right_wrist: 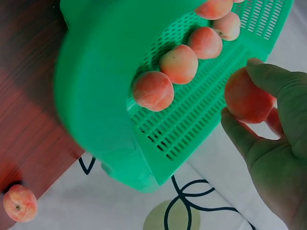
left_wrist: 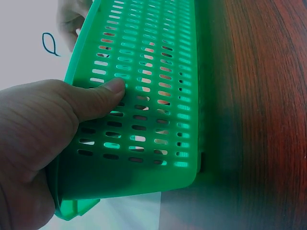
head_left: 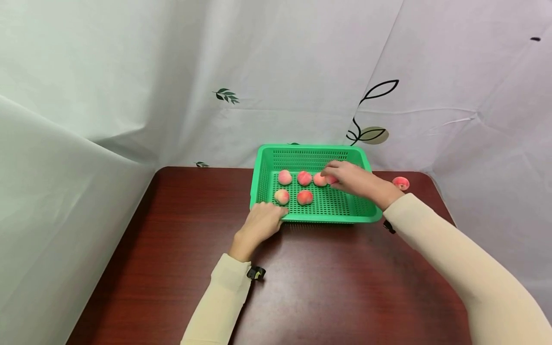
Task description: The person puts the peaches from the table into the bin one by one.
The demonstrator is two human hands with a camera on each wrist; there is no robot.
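Observation:
A green plastic basket [head_left: 360,214] with slotted walls stands on the table, several pinkish-red peaches [head_left: 304,178] lying on its bottom. My left hand [head_left: 264,221] grips the basket's near rim towards the left. In the left wrist view the thumb [left_wrist: 103,98] lies against the outer slotted wall, while the fingers are hidden behind the rim. Over the right part of the basket, my right hand [head_left: 347,178] holds another peach [right_wrist: 248,96] between thumb and fingertips. That held peach appears raised above the others in the right wrist view.
One more peach [head_left: 401,183] sits on the table to the right of the basket. The dark red-brown wooden table [head_left: 172,239] backs onto a pale curtain [head_left: 280,72] with leaf prints. Pale cloth also hangs along both sides.

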